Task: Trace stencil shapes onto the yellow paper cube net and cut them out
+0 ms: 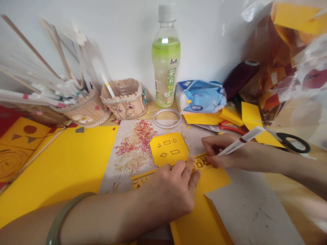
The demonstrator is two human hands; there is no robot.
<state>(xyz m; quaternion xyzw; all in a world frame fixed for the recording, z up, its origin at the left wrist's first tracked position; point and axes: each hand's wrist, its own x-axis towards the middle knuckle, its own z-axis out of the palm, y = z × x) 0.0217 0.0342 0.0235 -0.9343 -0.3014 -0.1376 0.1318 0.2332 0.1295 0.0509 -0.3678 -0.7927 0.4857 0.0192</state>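
With fingers bent, my left hand (175,187) presses a clear stencil ruler (200,164) down on a folded yellow sheet (195,212). Part of the ruler is hidden under that hand; its numbered left end shows beside the wrist. My right hand (227,148) grips a white marker pen (241,141), tilted, at the ruler's right end. The pen's tip is hidden behind the fingers. Just beyond the ruler lies a yellow card (168,149) with cut corners, bearing a drawn triangle, rectangle, circle, diamond and parallelogram.
A green drink bottle (166,58) stands by the wall, beside a tissue pack (200,97) and a tape ring (167,118). Scissors (232,127) lie right. Stick-covered holders (125,102) with pens stand left, above a large yellow sheet (66,163). A plastic bag (304,68) fills the right back.
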